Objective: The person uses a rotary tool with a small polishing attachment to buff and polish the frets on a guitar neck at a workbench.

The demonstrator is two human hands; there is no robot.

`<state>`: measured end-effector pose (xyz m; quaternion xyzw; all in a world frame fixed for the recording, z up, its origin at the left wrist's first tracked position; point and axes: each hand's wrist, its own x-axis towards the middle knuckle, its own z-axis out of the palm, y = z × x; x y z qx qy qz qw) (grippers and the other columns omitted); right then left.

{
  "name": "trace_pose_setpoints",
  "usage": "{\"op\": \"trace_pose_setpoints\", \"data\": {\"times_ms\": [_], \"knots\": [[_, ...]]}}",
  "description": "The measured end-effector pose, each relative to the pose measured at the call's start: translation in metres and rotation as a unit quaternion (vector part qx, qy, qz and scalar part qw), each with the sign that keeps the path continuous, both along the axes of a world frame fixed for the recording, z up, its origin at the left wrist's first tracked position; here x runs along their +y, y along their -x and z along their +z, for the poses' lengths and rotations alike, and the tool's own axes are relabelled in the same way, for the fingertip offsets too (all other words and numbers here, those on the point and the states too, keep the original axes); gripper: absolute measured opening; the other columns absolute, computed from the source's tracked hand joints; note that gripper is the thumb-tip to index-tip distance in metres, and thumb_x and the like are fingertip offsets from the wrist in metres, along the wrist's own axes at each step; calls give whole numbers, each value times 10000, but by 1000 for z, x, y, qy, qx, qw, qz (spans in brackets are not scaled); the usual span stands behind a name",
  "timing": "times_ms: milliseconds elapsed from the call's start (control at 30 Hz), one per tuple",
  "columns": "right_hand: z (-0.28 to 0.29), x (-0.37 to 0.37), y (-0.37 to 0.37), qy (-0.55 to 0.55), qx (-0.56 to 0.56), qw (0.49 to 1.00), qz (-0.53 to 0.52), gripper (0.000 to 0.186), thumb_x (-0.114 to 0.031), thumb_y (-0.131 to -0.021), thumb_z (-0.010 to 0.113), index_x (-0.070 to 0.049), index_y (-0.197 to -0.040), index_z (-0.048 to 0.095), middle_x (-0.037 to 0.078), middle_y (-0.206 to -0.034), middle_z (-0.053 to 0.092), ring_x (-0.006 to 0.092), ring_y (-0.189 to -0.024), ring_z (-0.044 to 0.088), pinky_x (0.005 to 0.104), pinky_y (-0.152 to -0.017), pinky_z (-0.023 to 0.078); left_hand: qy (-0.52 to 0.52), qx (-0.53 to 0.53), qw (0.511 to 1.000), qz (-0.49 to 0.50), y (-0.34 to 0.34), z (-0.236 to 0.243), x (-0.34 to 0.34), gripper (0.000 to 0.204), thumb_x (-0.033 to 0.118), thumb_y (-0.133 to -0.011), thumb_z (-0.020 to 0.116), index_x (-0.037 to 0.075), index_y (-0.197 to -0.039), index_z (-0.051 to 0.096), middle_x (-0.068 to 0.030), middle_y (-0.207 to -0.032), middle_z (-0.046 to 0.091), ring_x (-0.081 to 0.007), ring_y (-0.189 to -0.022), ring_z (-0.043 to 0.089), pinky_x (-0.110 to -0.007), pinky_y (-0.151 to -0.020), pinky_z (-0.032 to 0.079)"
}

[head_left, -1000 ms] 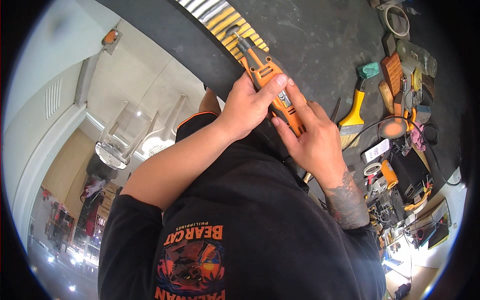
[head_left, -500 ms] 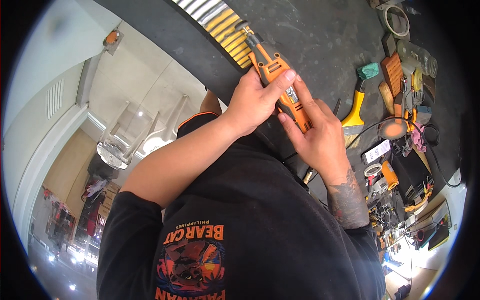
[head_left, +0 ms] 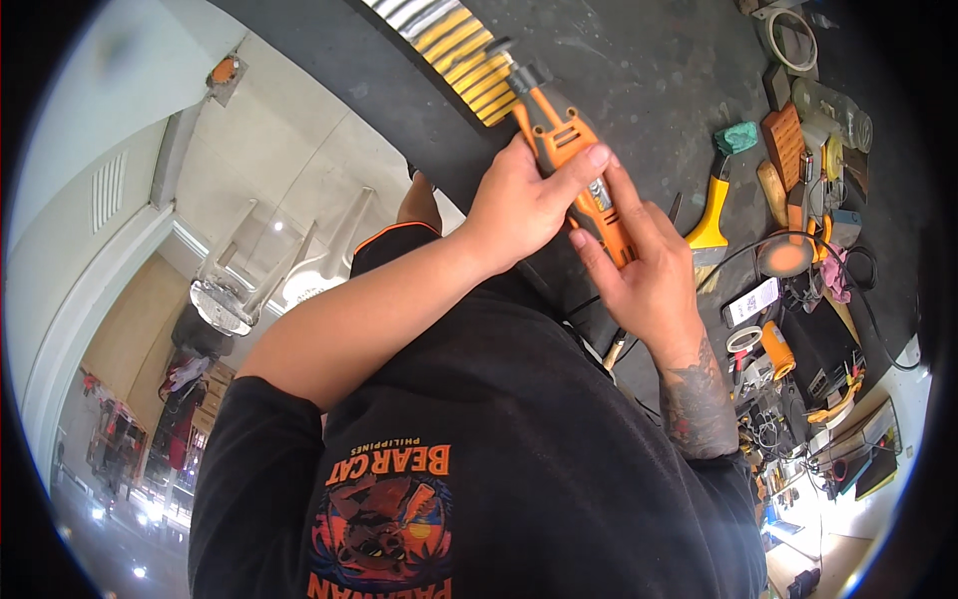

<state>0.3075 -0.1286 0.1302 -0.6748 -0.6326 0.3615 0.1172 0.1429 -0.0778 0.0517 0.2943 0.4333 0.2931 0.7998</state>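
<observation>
An orange and black rotary tool (head_left: 571,140) lies slanted across both hands. My left hand (head_left: 514,210) is wrapped round its body, thumb on top. Further back, my right hand (head_left: 654,270) grips the rear end, with a finger stretched along the casing. At the tool's far tip sits a small dark wheel (head_left: 498,46), over or against the side of a ribbed strip (head_left: 454,45) with silver and yellow bands. Whether the wheel touches the ribs, I cannot tell. The strip lies at the edge of the dark worktop (head_left: 619,60).
Right of my hands lies a yellow-handled brush (head_left: 711,215) beside a green lump (head_left: 736,138). Beyond are a brown block (head_left: 783,135), a tape roll (head_left: 791,42), a phone (head_left: 751,302), and a black cable (head_left: 878,344) among clutter. White stools (head_left: 222,304) stand left.
Both hands and the rotary tool have shifted slightly to the right. The ribbed strip also appears a little further right. My grip on the tool looks the same.
</observation>
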Motion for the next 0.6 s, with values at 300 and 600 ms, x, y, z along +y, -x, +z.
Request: {"op": "trace_pose_setpoints", "data": {"times_ms": [300, 600], "knots": [[10, -12, 28, 39, -86, 993, 67, 803, -288, -880, 854, -233, -1602, 507, 134, -1004, 697, 317, -772, 733, 423, -696, 620, 37, -82, 991, 104, 24, -6, -32, 254, 283, -1107, 629, 40, -1179, 622, -27, -1091, 695, -94, -1009, 658, -294, -904, 554], [6, -13, 30, 16, -101, 992, 77, 803, -302, -882, 849, -247, -1605, 502, 134, -987, 689, 319, -750, 733, 428, -663, 623, 24, -102, 989, 106, 25, -16, -35, 266, 306, -1104, 635, 51, -1177, 613, -18, -1079, 685, -83, -994, 640, -285, -905, 543]]}}
